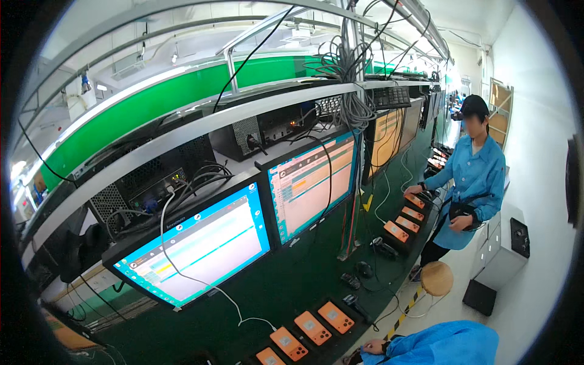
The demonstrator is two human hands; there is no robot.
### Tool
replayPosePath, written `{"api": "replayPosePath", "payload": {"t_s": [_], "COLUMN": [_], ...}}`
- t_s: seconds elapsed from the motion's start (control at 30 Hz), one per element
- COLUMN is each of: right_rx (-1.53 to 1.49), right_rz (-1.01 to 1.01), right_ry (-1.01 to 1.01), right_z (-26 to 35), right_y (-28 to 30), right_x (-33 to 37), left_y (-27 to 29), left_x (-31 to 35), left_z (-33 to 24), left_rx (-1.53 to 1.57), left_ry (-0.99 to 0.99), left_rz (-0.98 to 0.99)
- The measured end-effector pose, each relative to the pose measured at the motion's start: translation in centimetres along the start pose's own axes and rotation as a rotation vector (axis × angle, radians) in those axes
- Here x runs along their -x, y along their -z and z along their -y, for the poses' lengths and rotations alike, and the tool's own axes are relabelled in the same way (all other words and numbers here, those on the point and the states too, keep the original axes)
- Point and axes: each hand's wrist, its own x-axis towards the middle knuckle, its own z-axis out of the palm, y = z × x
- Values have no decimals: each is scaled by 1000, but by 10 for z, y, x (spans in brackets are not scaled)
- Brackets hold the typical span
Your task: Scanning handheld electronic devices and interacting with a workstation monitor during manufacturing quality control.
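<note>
My right hand is low in the picture by the front edge of the green bench, at the end of a blue sleeve. Its fingers are small and partly cut off, so whether it grips anything is unclear. A dark thing lies just beside it. Nearest to it is a row of orange phones, lying backs up: one phone at the right, another phone beside it, then a phone with a white cable at its top end, and a phone cut by the lower edge. My left hand is out of view.
Two lit monitors stand behind the phones, under computer cases. A mouse lies on the bench. To the right, a co-worker in blue touches an orange phone. A round stool stands on the floor.
</note>
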Motion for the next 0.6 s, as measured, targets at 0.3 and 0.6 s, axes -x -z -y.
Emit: {"api": "replayPosePath", "payload": {"t_s": [0.3, 0.6], "right_rx": [-99, 61], "right_rz": [317, 408], "right_ry": [15, 193], "right_z": [13, 58], "right_y": [-3, 5], "right_x": [-46, -80], "left_y": [25, 3], "left_x": [94, 169], "left_z": [42, 67], "left_rx": [246, 360], "left_ry": [35, 186], "left_rz": [-348, -576]}}
